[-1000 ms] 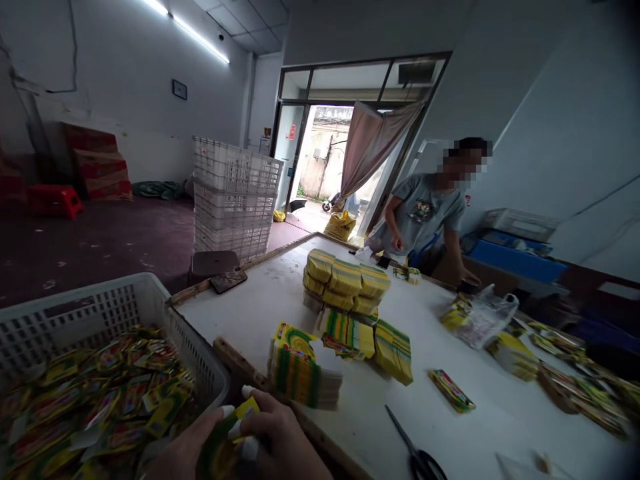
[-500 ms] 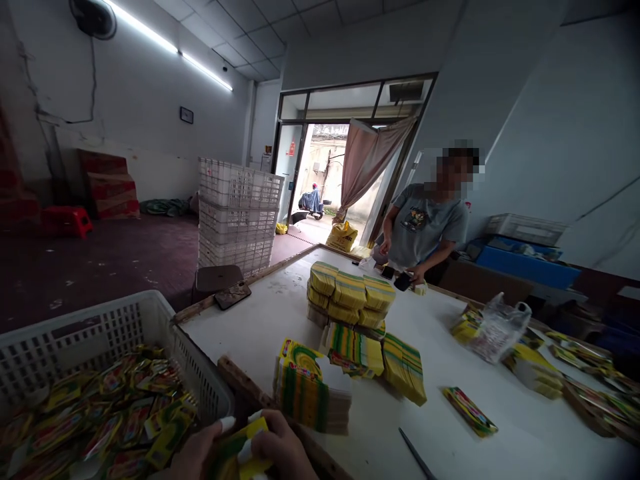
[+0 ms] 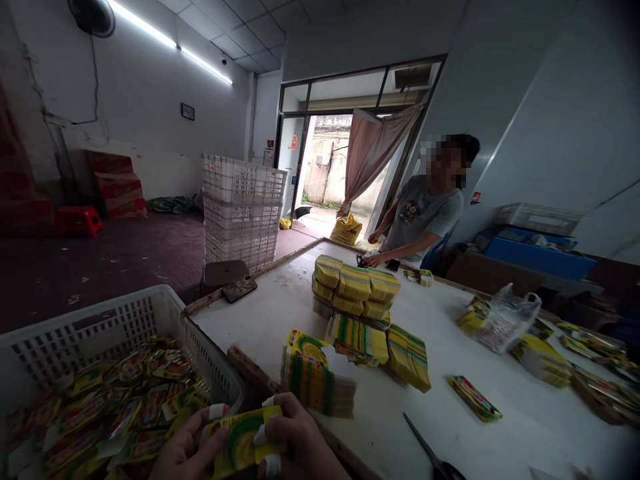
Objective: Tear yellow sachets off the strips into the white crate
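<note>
Two bare hands, white wrapping on several fingertips, hold a flat, rectangular yellow-and-green printed packet [image 3: 245, 441] between them, just off the near edge of a white tabletop with a wooden border [image 3: 383, 433]. The packet's long axis runs from hand to hand, its right end slightly higher, its patterned broad face towards the viewer. The left hand [image 3: 186, 448] grasps the left end, thumb across the face; the right hand [image 3: 303, 437] pinches the right end.

Beside the left hand, the nearer of the two, is the right wall of a white perforated plastic crate [image 3: 213, 363], heaped with loose, glossy yellow-and-red packets [image 3: 123, 417]. Beyond the right hand, close to the tabletop's near edge, is a block of stacked yellow-and-green cards [image 3: 320, 383]. Farther right along that edge lie black-handled scissors [image 3: 433, 457], apart from both hands, blades pointing away.
</note>
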`<state>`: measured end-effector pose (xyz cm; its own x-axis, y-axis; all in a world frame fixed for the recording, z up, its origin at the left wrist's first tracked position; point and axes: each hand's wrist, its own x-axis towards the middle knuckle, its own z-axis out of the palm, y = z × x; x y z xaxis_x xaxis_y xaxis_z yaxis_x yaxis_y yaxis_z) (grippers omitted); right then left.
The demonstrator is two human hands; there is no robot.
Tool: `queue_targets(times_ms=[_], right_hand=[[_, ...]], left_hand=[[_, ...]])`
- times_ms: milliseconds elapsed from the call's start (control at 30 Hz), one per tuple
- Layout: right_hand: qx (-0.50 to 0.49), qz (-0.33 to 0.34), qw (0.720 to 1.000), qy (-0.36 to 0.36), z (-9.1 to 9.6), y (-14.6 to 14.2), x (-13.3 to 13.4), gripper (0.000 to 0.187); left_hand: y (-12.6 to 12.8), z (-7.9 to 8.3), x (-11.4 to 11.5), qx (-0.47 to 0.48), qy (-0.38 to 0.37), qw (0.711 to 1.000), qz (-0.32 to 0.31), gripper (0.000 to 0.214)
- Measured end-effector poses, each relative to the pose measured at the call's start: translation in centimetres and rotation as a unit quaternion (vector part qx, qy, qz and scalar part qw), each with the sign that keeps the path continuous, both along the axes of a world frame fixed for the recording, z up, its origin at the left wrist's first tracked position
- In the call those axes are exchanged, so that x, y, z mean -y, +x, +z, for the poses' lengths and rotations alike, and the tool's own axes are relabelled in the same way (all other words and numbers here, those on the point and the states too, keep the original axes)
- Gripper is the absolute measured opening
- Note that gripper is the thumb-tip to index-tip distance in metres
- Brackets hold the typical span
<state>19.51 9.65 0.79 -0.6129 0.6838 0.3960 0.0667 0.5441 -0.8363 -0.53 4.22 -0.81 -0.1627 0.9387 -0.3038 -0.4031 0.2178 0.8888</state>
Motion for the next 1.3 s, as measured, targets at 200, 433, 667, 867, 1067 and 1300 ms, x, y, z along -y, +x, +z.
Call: queue_targets(times_ms=[200,433,667,867,1067,1300], right_hand=[[-0.058,-0.057,0.991,-0.104,-0.3,-0.5,1.3,0.058],[-0.123,-0.073,0.964,-0.226,-1.1,-1.5,0.7,0.075],[-0.051,-0.207,0.967,-0.138,-0.7,-2.1,0.2,0.051],[0.018,-0.197,0.978,-0.062,0.0,-0.4,-0.7,0.045],[0.131,-0.394,0.909,0.045,0.6,5.2,-6.4,0.043],[0.145,-0.374,0.915,0.043,-0.1,5.9,-8.9,0.035]], left_hand=[[1.4,1.9,0.6,-0.035,0.02,0.999,0.0,0.061],[1.9,2.2,0.9,-0.045,0.046,0.995,0.08,0.057],[3.3,1.2,1.1,-0.089,0.065,0.992,0.056,0.049],[0.1,1.5,0.8,-0.165,0.047,0.98,0.102,0.055],[-7.3,-0.4,0.4,-0.573,-0.008,0.788,0.225,0.065],[-3.9,-3.0,-0.4,-0.542,0.077,0.832,0.093,0.062]])
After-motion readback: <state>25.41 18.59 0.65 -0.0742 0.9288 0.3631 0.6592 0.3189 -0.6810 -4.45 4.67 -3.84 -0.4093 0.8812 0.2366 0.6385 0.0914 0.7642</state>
